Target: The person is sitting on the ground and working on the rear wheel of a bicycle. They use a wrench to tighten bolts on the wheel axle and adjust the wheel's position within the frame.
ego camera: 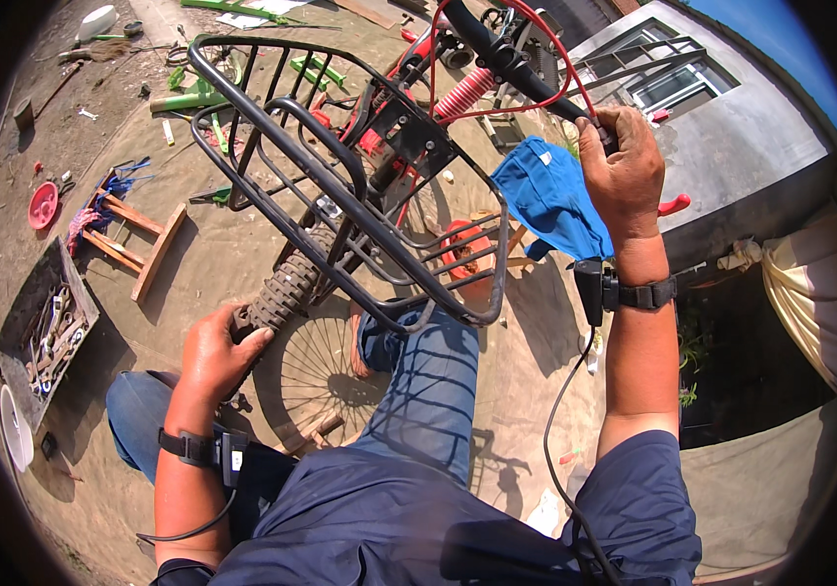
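Note:
A bicycle with a black metal front rack [382,242] stands before me. My left hand [224,348] is on the knobbly front tyre [287,286], thumb on one side and fingers round the far side. My right hand [623,165] is closed round the end of the black handlebar [528,77], near a red cable [488,113] that loops above the rack. A red ribbed spring boot [465,93] shows behind the bar. Both wrists wear black straps with small devices. A blue cloth [554,194] hangs below the right hand.
At left lie a metal tray [89,293] of wrenches, a small wooden stool [158,253] and a red dish [43,205]. Green metal parts [191,101] lie beyond the rack. A red bowl [466,245] shows through its bars. A grey wall with a window [682,80] rises at right.

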Tool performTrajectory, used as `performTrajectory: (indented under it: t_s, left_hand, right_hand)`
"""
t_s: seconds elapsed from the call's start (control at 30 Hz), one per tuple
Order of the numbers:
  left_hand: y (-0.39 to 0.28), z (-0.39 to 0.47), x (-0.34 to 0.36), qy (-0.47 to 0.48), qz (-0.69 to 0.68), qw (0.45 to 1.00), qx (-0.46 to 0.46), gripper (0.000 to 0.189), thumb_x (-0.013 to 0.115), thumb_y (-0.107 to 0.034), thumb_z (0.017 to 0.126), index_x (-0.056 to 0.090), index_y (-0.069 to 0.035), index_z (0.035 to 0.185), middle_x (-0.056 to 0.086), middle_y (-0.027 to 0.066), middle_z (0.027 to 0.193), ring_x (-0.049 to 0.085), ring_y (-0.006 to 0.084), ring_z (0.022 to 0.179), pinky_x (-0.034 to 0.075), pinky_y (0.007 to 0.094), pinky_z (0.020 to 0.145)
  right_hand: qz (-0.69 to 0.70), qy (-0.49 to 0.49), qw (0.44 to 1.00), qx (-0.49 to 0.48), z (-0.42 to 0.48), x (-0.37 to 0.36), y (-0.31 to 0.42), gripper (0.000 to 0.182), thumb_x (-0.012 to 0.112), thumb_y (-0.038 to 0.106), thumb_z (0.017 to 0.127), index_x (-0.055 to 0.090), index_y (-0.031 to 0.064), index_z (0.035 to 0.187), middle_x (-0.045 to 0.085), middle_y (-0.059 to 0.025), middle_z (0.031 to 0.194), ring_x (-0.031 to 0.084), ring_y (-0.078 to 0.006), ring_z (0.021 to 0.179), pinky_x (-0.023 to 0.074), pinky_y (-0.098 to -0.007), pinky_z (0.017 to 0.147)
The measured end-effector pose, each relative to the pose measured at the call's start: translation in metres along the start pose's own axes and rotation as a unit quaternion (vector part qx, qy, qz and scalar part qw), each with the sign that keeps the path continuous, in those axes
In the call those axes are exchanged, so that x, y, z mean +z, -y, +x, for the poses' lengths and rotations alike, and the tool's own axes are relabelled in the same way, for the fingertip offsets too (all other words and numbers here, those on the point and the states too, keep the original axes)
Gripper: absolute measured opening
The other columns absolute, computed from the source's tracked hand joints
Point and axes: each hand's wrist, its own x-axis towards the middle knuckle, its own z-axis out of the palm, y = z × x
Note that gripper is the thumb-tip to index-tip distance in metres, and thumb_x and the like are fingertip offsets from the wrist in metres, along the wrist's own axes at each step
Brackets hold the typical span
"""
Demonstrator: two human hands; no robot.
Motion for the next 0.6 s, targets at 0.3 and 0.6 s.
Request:
performTrajectory:
  t_s: [0.3, 0.6]
  left_hand:
    - [0.0071, 0.0013, 0.0020, -0.013, 0.010, 1.000, 0.018, 0.045, 0.082, -0.021, 0.077, 0.067, -0.004, 0.116, 0.065, 0.0143, 0.072, 0.060, 0.0239, 0.062, 0.049, 0.0368, 0.062]
    - [0.0022, 0.0011, -0.0011, 0.003, 0.012, 1.000, -0.009, 0.046, 0.082, -0.021, 0.077, 0.067, -0.003, 0.116, 0.070, 0.0172, 0.080, 0.067, 0.0260, 0.069, 0.052, 0.0371, 0.066]
  right_hand:
    - [0.023, -0.005, 1.000, -0.008, -0.0020, 0.0012, -0.0069, 0.015, 0.070, 0.000, 0.082, 0.062, 0.0022, 0.094, 0.060, -0.0126, 0.085, 0.064, -0.0262, 0.072, 0.0514, -0.0346, 0.066]
    - [0.020, -0.006, 1.000, -0.004, -0.0028, 0.0011, -0.0051, 0.012, 0.070, 0.000, 0.082, 0.062, 0.0027, 0.090, 0.060, -0.0127, 0.082, 0.063, -0.0285, 0.071, 0.0509, -0.0345, 0.065]
